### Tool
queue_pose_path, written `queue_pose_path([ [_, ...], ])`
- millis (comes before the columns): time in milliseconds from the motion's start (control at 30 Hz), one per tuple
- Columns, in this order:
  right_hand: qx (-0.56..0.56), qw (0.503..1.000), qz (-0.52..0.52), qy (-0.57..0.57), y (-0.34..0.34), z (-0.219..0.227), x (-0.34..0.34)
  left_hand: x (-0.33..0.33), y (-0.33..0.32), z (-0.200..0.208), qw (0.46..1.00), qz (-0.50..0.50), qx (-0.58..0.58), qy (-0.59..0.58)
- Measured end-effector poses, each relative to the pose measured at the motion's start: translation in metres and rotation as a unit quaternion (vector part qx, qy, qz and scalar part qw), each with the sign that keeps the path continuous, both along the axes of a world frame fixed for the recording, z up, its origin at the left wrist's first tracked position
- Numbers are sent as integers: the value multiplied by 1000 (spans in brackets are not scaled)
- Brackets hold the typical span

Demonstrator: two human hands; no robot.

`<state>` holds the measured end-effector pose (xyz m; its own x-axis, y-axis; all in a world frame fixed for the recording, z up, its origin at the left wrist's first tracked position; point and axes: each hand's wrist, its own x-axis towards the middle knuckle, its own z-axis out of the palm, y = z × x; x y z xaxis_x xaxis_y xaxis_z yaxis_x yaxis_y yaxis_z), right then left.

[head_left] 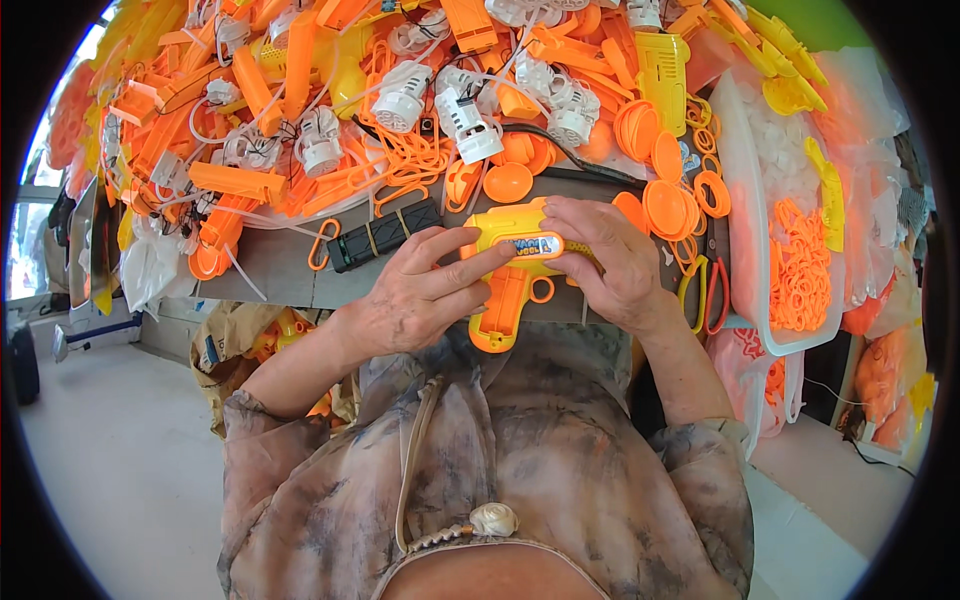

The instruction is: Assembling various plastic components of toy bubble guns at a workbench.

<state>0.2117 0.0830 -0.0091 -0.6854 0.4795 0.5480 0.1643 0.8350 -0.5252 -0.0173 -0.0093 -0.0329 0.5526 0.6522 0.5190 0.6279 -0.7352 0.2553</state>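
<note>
A yellow toy gun (505, 220) with an orange grip and trigger ring is held above the front edge of the table, its grip pointing toward me. On its side is a small oval printed label (532, 247). My left hand (425, 290) holds the gun from the left, index finger laid along the label's left end. From the other side my right hand (615, 260) pinches the body between thumb and fingers, the thumb close to the label's right end. A black rectangular part with a band around it (385, 234) lies just beyond my left hand.
Piled across the table (285, 290) are orange plastic parts (240, 182), white motor units with tubes (467, 120) and orange discs (667, 208). To the right stand red and yellow-handled scissors (706, 292) and a clear bin (750, 240) of orange rings. A paper sack (222, 355) sits below left.
</note>
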Motion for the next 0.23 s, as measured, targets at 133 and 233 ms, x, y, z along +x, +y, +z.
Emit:
queue_pose_path([
  [133,3,1000,-9,3,0,-1,0,-1,1,-1,1000,-4,2,1],
  [233,18,1000,-10,-2,-2,-2,-1,-2,0,-3,1000,1,1,6],
])
